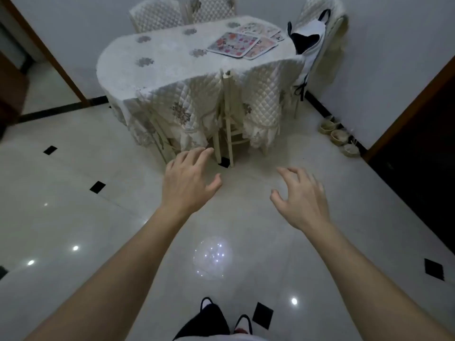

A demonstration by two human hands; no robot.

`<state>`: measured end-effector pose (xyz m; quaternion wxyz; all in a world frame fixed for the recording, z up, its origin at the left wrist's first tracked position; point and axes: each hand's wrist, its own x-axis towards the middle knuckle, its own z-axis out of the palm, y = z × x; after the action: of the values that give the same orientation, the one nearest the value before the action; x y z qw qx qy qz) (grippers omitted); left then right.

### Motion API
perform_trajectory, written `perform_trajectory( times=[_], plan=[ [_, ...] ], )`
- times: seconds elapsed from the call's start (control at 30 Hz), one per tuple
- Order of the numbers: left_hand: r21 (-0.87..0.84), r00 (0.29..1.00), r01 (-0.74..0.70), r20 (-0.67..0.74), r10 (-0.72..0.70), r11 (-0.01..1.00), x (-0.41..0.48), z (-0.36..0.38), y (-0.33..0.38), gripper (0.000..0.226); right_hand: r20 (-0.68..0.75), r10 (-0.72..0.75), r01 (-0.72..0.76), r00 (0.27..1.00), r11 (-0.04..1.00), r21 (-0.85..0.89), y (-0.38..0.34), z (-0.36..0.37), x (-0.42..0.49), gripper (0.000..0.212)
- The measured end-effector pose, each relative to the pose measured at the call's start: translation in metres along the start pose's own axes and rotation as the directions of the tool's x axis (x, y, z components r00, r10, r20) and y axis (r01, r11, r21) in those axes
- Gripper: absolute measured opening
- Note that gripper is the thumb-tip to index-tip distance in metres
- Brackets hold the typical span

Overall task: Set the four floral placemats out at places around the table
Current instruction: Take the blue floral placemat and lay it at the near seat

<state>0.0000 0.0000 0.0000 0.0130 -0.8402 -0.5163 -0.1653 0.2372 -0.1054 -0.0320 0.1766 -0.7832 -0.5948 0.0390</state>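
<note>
Nothing is held by left grip (pixel 189 183) or right grip (pixel 300 200) (both spread); far-right overlapped placemats (pixel 234 44), seemingly four, could be dragged together.

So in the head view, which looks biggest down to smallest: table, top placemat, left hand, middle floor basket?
1. table
2. left hand and top placemat: unranked, the hand only looms larger because it is nearer the camera
3. middle floor basket

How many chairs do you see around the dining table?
5 chairs: two on the far side, one at the right end draped with an apron, two tucked in on the near side. Others may be hidden.
</note>
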Motion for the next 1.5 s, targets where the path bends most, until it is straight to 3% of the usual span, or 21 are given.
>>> perform_trajectory(
  times=[0.47, 0.9, 1.23, 1.5],
  plan=[
    [0.009, 1.0, -0.004, 0.012, 0.004, 1.0, 0.114, 0.043, -0.004, 0.064, -0.008, -0.037, 0.037, 0.999, 0.999, -0.015, 0.025, 0.017, 0.126, 0.056],
    [-0.031, 0.997, -0.015, 0.07, 0.017, 0.999, 0.337, 0.118, -0.03, 0.064, 0.011, -0.024, 0.025, 1.0, 1.0, -0.007, 0.045, 0.043, 0.357, 0.051],
    [-0.02, 0.993, -0.049, 0.11, 0.051, 0.999, 0.473, 0.162, -0.009, 0.063, 0.013, 0.022, -0.022, 1.0, 1.0, 0.014, 0.094, 0.058, 0.484, 0.053],
    [-0.02, 0.996, 0.001, 0.092, 0.001, 1.0, 0.596, 0.21, 0.022, 0.062, -0.002, -0.05, 0.05, 0.999, 0.996, 0.079, 0.15, 0.056, 0.628, 0.052]
  ],
)
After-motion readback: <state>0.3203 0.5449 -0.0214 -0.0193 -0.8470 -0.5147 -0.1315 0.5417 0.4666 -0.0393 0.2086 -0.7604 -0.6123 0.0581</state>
